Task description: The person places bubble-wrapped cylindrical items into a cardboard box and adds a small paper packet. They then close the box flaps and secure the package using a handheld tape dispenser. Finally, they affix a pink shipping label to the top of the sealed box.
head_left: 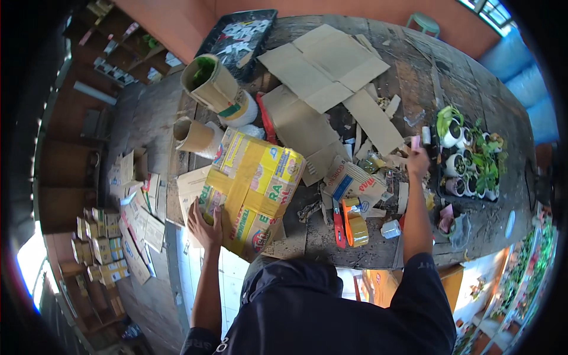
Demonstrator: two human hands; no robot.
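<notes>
A cardboard box (239, 195) with yellow and printed sides, crossed by shiny tape, lies tilted on the near left of the wooden table. My left hand (206, 226) grips its left edge, fingers bent against the side. Out to the right, my right hand (419, 163) is closed on a small pink slip (415, 142), held upright above the table; its exact kind is unclear. Between my arms are an orange tape dispenser (356, 226) with a roll of tape and a red-handled cutter (339, 226). A printed cardboard piece (354, 182) lies just beyond them.
Flat cardboard sheets (324, 66) cover the table's far middle. Cardboard-wrapped plant rolls (211, 81) stand far left, beside a black tray (239, 41). On the right sits a tray of potted seedlings (471, 157). Taped boxes (105, 245) are stacked left of the table.
</notes>
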